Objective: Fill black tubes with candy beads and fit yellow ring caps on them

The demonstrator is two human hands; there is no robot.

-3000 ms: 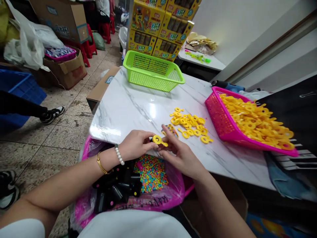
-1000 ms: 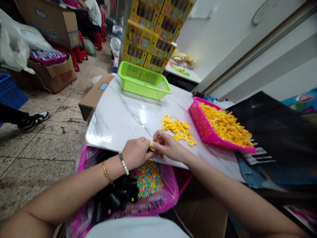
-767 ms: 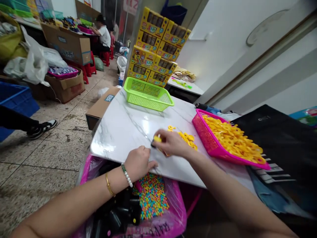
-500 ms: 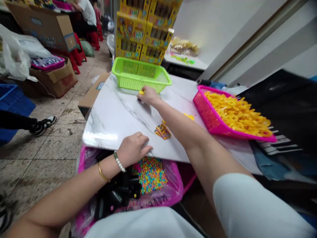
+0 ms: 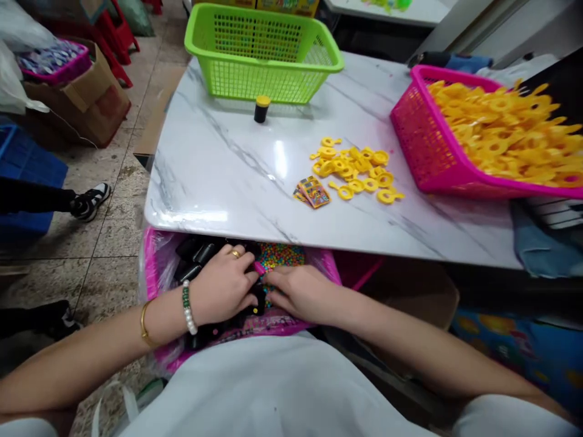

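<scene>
My left hand (image 5: pixel 226 283) reaches into a plastic-lined pink bin, over black canisters (image 5: pixel 203 253). Its fingers are curled down, and what they hold is hidden. Close by, my right hand (image 5: pixel 304 291) dips among small multicoloured candies (image 5: pixel 282 256) with bent fingers; their grip is hidden too. A bright pink piece (image 5: pixel 259 267) shows between the hands. On the table, a black canister with a yellow lid (image 5: pixel 261 109) stands upright in front of the green basket (image 5: pixel 268 76). Several yellow ring-shaped pieces (image 5: pixel 355 170) lie beside small printed packets (image 5: pixel 313 192).
A pink basket (image 5: pixel 432 152) heaped with yellow pieces (image 5: pixel 505 127) stands at the table's right. The white marble-patterned table (image 5: pixel 218 176) overhangs the pink bin (image 5: pixel 150 267). To the left are a cardboard box (image 5: pixel 91 97), a blue crate (image 5: pixel 36 176) and a person's shoe (image 5: pixel 91 201).
My right hand has left the yellow-lidded canister standing by the green basket and drawn back into the bin. My left hand has lowered from the table edge into the bin. The view tilts down.
</scene>
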